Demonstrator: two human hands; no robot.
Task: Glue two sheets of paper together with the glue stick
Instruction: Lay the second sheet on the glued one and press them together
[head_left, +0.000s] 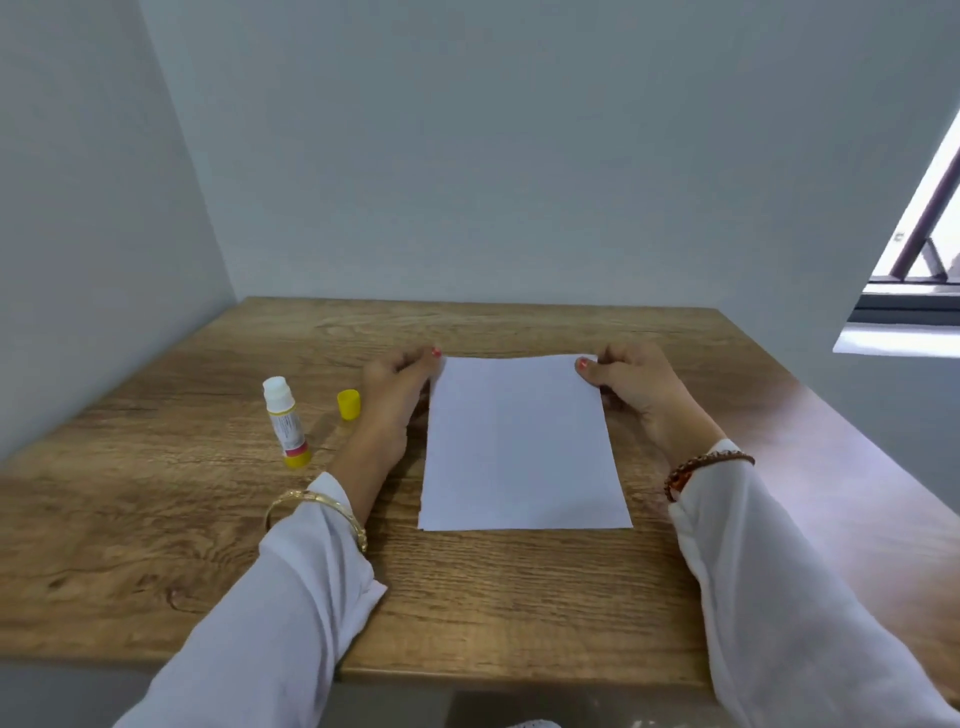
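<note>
Head-worn view, down over table (519, 597)

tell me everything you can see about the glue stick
The glue stick stands upright on the wooden table, left of the left hand, touching neither hand. Its tube looks like white plastic with a printed label, a red band and a yellow base. It is uncapped: the white top is bare, and its yellow cap sits apart on the table to its right.

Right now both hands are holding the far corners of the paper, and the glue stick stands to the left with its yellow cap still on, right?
Not quite. The head view shows the glue stick uncapped: its yellow cap sits apart on the table, between the stick and the left hand. The rest holds: left hand and right hand hold the far corners of the paper.
</note>
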